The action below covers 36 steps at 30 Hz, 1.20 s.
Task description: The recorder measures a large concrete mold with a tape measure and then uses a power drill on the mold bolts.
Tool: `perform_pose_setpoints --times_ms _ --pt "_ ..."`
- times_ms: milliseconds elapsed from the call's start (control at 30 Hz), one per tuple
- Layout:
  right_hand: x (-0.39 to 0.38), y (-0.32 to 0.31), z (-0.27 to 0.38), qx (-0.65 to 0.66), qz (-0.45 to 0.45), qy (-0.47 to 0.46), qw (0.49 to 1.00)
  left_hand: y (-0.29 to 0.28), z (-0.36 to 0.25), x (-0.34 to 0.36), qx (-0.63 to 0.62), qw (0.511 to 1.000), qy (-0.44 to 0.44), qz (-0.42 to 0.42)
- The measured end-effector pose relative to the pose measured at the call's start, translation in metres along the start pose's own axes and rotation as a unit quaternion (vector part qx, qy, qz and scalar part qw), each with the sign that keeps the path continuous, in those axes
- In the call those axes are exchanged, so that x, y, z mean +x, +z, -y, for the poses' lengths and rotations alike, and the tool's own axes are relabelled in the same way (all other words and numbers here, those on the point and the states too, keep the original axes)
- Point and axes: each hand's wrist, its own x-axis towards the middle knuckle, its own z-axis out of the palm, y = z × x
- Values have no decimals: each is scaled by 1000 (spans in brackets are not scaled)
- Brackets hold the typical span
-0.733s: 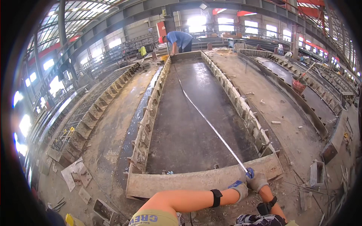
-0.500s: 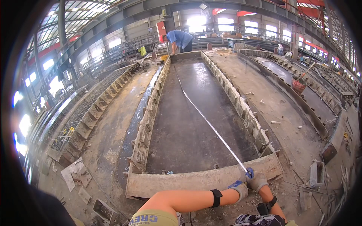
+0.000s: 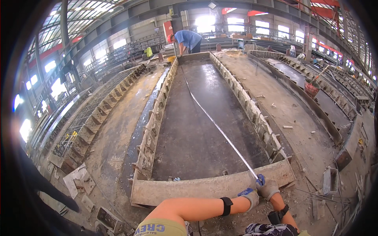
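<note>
Silvery-white measuring tape (image 3: 223,134), one strip, runs slantwise through a long, shallow rectangular mould (image 3: 177,141), from near its far left corner to its near right one; the mould has four walls, two long and ribbed at the sides, one short at each end, round a single dark floor; past the near end wall (image 3: 212,190) the tape reaches the right hand (image 3: 267,189), whose fingers are closed round its end; the left hand (image 3: 249,198) is just beside it, fingers curled, though whether it grips anything I cannot tell; both hands wear grey gloves with blue on the fingers, and two black bands (image 3: 226,206) circle the forearms, one each; at the far end one co-worker (image 3: 188,40) in a blue top and one red helmet (image 3: 170,38) bends over the mould's left corner, the hands there too small to read; off to the right is one red bucket (image 3: 312,90) with one stick (image 3: 323,73) slanting up out of it, its other contents unclear; two hollow box-shaped pieces lie on the ground, one near right (image 3: 331,181), one near left (image 3: 107,217).
</note>
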Motion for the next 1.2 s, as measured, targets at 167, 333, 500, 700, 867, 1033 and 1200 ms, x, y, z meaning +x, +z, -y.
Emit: perform_pose_setpoints --times_ms 167,333,500,700,867,1033,1200 --pt "-1 -4 1 -3 4 -7 1000 -5 -4 -5 -190 971 -117 -90" --pt "-3 -8 4 -4 22 -1 1000 -25 -5 -16 48 998 8 51" --pt "-5 -8 6 -3 4 5 1000 -20 -3 -19 54 998 15 30" --pt "-1 -8 5 9 9 2 1000 0 2 -8 -6 1000 -15 -22" --pt "-1 -6 3 -3 17 11 1000 -3 1 -6 -13 998 -23 51" --pt "-2 -8 5 -9 18 5 1000 -1 1 -7 -23 998 -40 41" --pt "-3 -11 7 -8 27 13 1000 4 2 -4 -35 998 -53 28"
